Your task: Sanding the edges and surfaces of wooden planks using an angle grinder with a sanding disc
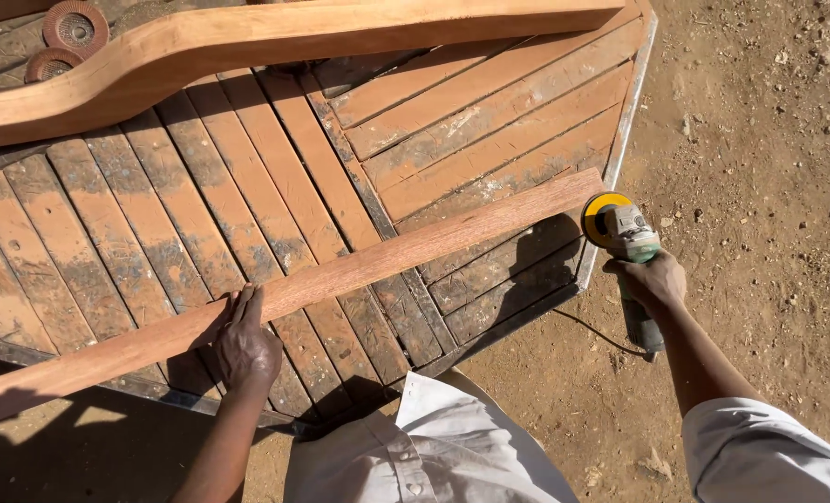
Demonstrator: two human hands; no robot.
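Observation:
A long reddish wooden plank point(359, 270) lies diagonally across a worn slatted wooden panel point(489, 121). My left hand point(244, 340) presses flat on the plank near its lower left part, fingers spread along the wood. My right hand point(651, 279) grips the body of an angle grinder point(625, 233) with a yellow disc. The disc sits right at the plank's right end, beyond the panel's metal edge. The grinder's cable trails back under my right forearm.
A thick curved timber beam point(247, 47) lies across the panel's far side. Two round sanding discs point(72, 28) rest at the top left. Sandy ground point(769, 140) with small stones lies to the right. My white shirt fills the bottom middle.

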